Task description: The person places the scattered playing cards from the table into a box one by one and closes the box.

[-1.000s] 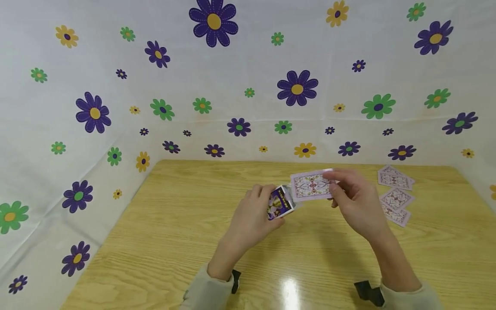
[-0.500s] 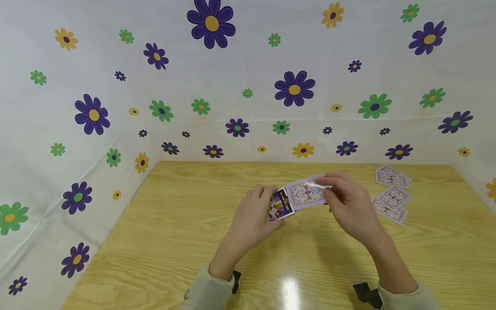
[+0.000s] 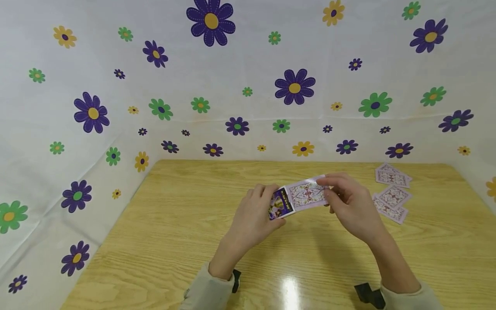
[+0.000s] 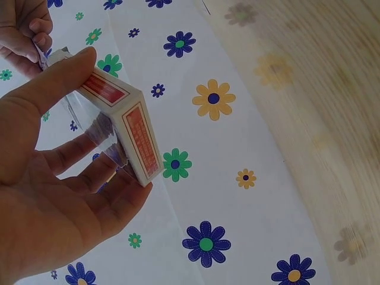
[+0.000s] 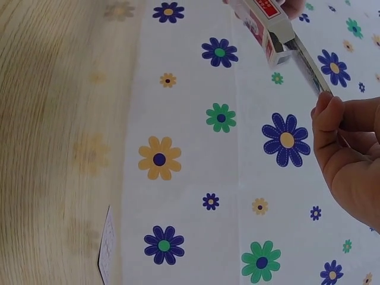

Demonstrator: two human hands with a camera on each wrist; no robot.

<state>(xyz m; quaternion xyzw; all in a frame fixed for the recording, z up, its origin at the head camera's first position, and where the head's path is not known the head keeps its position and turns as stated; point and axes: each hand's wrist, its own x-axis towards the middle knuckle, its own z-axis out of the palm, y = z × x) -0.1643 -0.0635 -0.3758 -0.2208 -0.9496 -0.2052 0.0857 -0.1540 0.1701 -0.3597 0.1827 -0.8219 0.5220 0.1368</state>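
**Both grips busy with a card box and cards**

Gripped in the left hand (image 3: 253, 215) is a small card box (image 3: 280, 203), with the thumb on one side and the fingers curled under the other. It is held up above the tabletop (image 3: 162, 224), near the middle. In the left wrist view the card box (image 4: 122, 122) is seen from below, with red print on its narrow side and clear wrap hanging loose at it.

A stack of cards (image 3: 310, 193) with purple patterned backs is pinched by the right hand (image 3: 350, 206) at its right end. The left end of the stack is touching the open end of the box. It cannot be told how far the cards are inside. In the right wrist view the cards (image 5: 309, 62) are seen edge-on, running from the box (image 5: 264, 27) to the fingertips (image 5: 325, 110).

A few loose cards (image 3: 391, 191) are laid face down at the right of the tabletop, well apart from the hands. A white cloth with flowers (image 3: 294, 88) is hung behind.
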